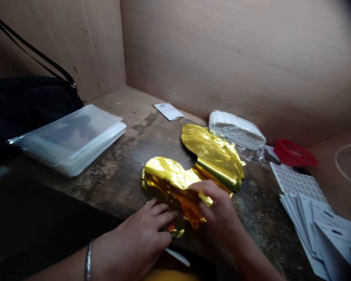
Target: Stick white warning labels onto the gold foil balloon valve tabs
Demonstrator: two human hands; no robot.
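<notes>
A shiny gold foil balloon [163, 171], flat and uninflated, lies partly folded over in front of me. My left hand [143, 234] rests on its near left part with the fingers spread. My right hand [219, 207] pinches the foil at its right side; the fingertips are partly hidden and slightly blurred. Just behind lies a stack of gold foil balloons [213, 148], overlapping the one under my hands, so I cannot tell where one ends. A small tab sticks out at the near edge of the foil. Below my left hand shows a white strip [178, 257].
Clear plastic sleeves [76, 136] lie at the left beside a black bag [32, 105]. Toward the back are a printed card [168, 111] and a wrapped white bundle [236, 128]. A red basket [295, 153], a sticker sheet [298, 181] and fanned cards [318, 226] sit right. Wooden walls enclose the table.
</notes>
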